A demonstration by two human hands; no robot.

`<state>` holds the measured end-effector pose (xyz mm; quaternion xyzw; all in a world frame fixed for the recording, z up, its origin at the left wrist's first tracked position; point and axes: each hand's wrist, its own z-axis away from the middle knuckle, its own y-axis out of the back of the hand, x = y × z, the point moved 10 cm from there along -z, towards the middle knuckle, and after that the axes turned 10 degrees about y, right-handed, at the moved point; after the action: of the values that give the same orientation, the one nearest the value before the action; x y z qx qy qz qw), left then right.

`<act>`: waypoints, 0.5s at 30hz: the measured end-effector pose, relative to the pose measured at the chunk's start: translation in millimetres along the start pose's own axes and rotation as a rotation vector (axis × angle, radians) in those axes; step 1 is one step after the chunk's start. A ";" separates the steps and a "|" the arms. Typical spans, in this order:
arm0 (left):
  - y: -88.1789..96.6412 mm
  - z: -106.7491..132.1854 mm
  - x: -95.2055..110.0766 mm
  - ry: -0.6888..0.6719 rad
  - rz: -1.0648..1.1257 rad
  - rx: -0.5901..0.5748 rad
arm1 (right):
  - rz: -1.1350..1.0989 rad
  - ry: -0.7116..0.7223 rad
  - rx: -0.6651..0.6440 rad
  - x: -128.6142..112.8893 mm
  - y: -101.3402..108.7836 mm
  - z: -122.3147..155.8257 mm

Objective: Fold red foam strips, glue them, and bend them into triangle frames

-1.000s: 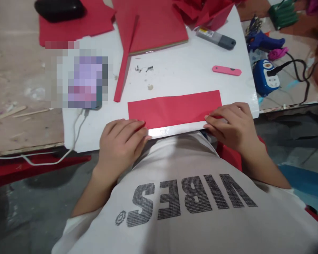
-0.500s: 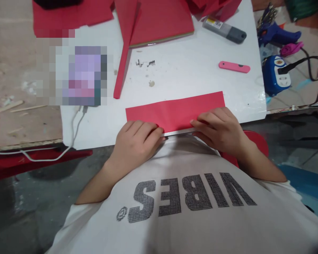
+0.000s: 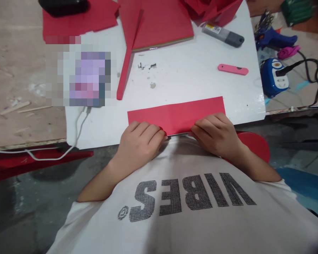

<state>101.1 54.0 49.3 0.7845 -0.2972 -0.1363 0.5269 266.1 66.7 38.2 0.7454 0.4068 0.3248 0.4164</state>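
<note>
A strip of red paper (image 3: 175, 114) lies across the near edge of the white board (image 3: 190, 81), close to my shirt. My left hand (image 3: 144, 141) has its fingers curled over the strip's near edge, left of its middle. On the right part of that same edge, my right hand (image 3: 214, 134) grips with bent fingers. Both thumbs are largely hidden. A faint crease runs across the paper between the hands.
Beyond the strip lie a narrow folded red paper piece (image 3: 124, 74), a red paper stack (image 3: 161, 31), a grey box cutter (image 3: 224, 34) and a pink folding cutter (image 3: 232, 69). A blue power socket (image 3: 274, 77) stands at right; a white cable (image 3: 78, 132) hangs at left.
Both hands have curled more tightly over the near edge of the red paper, and my right fingertips sit slightly lower. The whole view has shifted a little.
</note>
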 end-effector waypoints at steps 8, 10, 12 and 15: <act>1.2 1.1 0.9 -0.046 -0.005 -0.024 | -0.025 0.048 -0.002 -2.8 2.1 -1.4; 0.3 0.5 -0.9 -0.041 0.013 -0.043 | -0.048 0.044 -0.019 -0.4 1.2 -2.7; -1.2 -0.3 -2.2 -0.039 0.020 -0.063 | -0.056 0.034 -0.035 2.5 0.4 -4.3; -4.5 -1.8 -5.7 -0.015 0.012 -0.093 | -0.061 -0.004 -0.093 7.9 -5.5 -5.4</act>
<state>99.0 60.0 45.3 0.7565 -0.2991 -0.1524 0.5612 263.4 77.3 37.0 0.7135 0.4128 0.3288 0.4609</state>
